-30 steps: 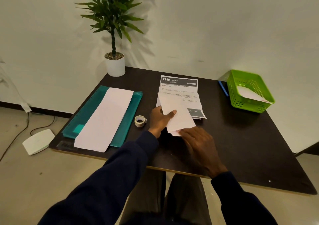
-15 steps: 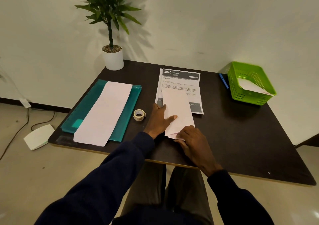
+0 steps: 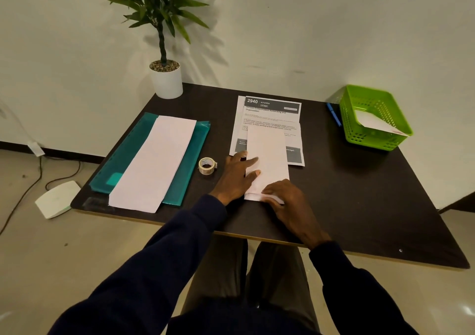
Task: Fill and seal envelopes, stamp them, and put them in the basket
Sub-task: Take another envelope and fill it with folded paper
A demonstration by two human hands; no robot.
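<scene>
**Two hands on one envelope, middle of the frame**

Both hands were down on the long white envelope (image 3: 268, 155), which lay flat on the dark table (image 3: 359, 193) just below the frame's center. Its far end overlapped a printed sheet (image 3: 272, 111) headed "2940 KITCHEN".

The left hand (image 3: 236, 178) was spread flat, fingers straight. The fingertips rested on the envelope's left edge and the palm was on the table beside it, so it wasn't gripping anything, just pressing down.

The right hand (image 3: 288, 201) sat over the envelope's near end with the fingers curled. They were pinching the folded edge there, and a strip of white paper showed under them. Couldn't tell whether that fold was the flap or something tucked inside.

Around it:
- A small roll of clear tape (image 3: 207, 165) stood just left of the left hand, close but not touching.
- Further left, a teal plastic folder (image 3: 128, 155) lay at a slant with a long stack of white paper (image 3: 156, 165) on top of it, reaching the table's near edge.
- At the right of the frame, the green basket (image 3: 359, 134) sat on the table's far corner. One white envelope (image 3: 375, 124) was already leaning inside it.
- A blue pen (image 3: 333, 115) lay just left of the basket.
- A potted plant (image 3: 167, 83) in a white pot stood at the far left corner of the table.
- On the floor at the left edge of the frame was a flat white box (image 3: 57, 199) with a dark cable near it.
</scene>
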